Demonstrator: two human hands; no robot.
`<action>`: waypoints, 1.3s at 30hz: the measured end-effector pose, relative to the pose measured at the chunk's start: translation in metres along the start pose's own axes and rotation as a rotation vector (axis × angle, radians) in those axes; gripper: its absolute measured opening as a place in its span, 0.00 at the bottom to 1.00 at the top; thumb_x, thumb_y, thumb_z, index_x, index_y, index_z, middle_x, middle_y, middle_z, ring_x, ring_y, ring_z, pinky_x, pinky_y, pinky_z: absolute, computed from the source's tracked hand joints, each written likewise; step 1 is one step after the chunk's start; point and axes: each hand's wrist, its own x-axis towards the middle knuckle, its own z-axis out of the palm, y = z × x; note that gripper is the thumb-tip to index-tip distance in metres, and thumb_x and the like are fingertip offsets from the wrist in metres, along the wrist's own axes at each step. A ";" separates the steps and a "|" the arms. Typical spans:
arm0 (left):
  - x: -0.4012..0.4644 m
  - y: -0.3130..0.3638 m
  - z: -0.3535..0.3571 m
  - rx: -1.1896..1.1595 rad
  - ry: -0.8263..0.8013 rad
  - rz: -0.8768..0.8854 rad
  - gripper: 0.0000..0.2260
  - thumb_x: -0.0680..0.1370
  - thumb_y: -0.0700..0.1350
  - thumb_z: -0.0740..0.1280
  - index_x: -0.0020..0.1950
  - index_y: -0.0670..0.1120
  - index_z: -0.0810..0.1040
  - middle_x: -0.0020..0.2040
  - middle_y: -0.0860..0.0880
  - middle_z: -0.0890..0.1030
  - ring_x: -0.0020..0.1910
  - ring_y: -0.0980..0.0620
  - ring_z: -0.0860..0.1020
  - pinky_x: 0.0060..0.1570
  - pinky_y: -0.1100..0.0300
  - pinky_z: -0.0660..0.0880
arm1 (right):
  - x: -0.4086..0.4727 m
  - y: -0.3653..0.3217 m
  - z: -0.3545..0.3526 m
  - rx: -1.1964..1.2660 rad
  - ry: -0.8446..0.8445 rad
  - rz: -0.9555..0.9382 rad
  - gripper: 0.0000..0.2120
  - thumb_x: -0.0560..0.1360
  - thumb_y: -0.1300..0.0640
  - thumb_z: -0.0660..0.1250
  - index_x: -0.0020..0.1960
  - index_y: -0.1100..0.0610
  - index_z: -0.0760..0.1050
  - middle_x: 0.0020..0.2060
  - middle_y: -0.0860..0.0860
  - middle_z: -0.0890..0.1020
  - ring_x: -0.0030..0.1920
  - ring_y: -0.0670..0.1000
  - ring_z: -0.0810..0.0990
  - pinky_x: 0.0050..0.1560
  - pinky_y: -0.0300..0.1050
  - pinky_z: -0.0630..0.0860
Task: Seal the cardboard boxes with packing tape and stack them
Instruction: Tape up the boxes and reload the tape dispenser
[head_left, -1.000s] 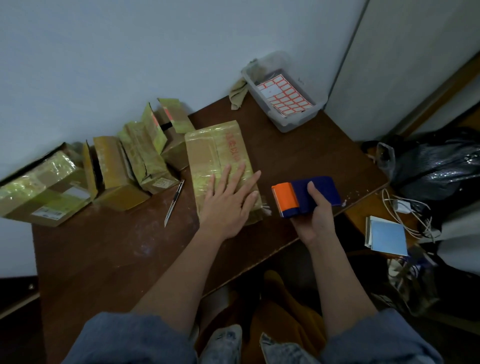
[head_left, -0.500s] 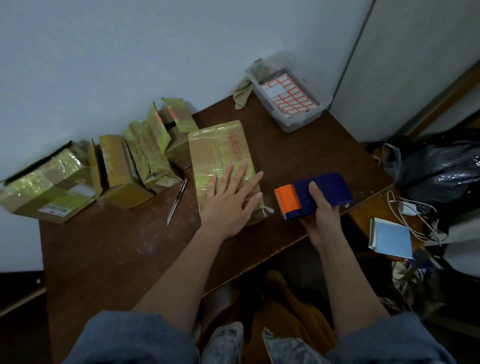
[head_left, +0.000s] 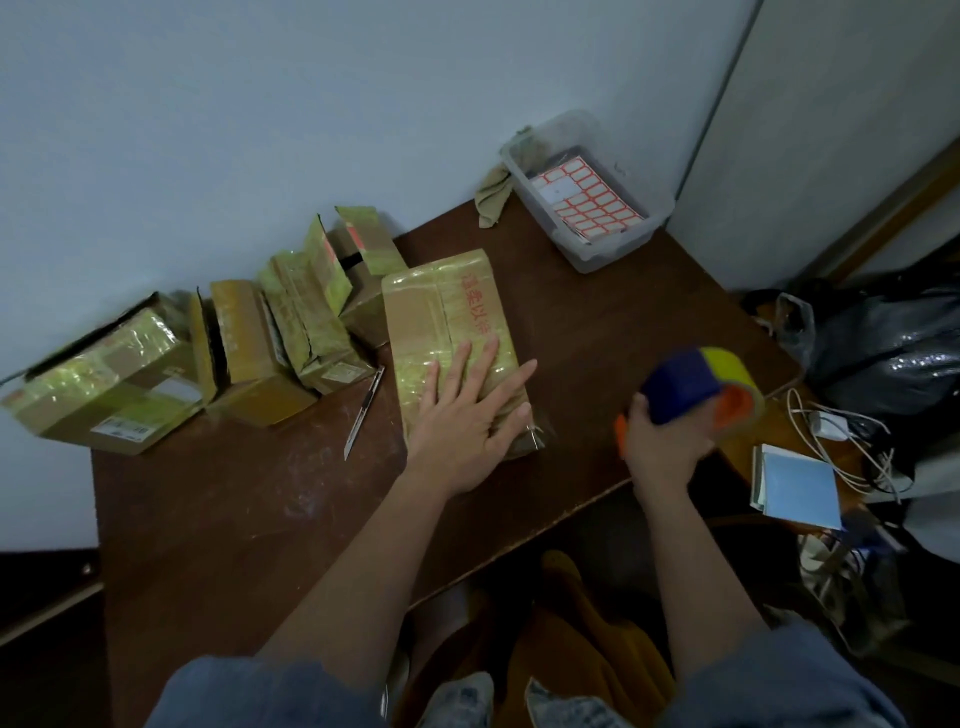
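Taped box (head_left: 451, 332) pinned under the flat, open left hand (head_left: 467, 421); right hand (head_left: 662, 447) clamps tape dispenser (head_left: 696, 384) — open-flapped boxes (head_left: 311, 312) remain unsealed, nothing stacked.

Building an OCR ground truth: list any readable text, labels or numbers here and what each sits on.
Nothing reads for certain.
Taped box under the left hand: red printed characters, too blurred to quote.
Leftmost box: white shipping label, print too small.
Clear bin: red-bordered sticker sheet, blank or unreadable.

A makeshift home packing corner: taped cardboard boxes (head_left: 291, 343) on a worn brown surface (head_left: 234, 519), a bin of labels (head_left: 589, 202), charger cables (head_left: 841, 441) alongside.
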 end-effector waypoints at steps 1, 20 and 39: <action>0.001 0.001 0.000 -0.001 -0.007 -0.004 0.23 0.80 0.65 0.40 0.75 0.69 0.41 0.79 0.57 0.37 0.77 0.51 0.34 0.75 0.44 0.37 | 0.005 0.001 -0.005 0.018 0.035 -0.009 0.33 0.77 0.52 0.68 0.77 0.51 0.56 0.71 0.56 0.69 0.70 0.60 0.63 0.63 0.53 0.66; 0.005 0.001 0.002 -0.003 -0.013 -0.009 0.23 0.80 0.66 0.41 0.74 0.70 0.40 0.79 0.57 0.38 0.77 0.51 0.35 0.75 0.43 0.38 | 0.031 0.002 0.037 -0.942 -0.420 -0.337 0.14 0.79 0.52 0.64 0.64 0.50 0.73 0.54 0.55 0.81 0.72 0.64 0.58 0.72 0.59 0.59; 0.006 0.018 -0.011 0.081 -0.075 -0.002 0.24 0.81 0.64 0.42 0.75 0.68 0.38 0.78 0.51 0.32 0.76 0.44 0.31 0.73 0.39 0.34 | 0.065 -0.025 0.005 -0.067 -0.380 0.136 0.08 0.80 0.59 0.64 0.57 0.52 0.77 0.60 0.52 0.75 0.57 0.51 0.72 0.55 0.49 0.73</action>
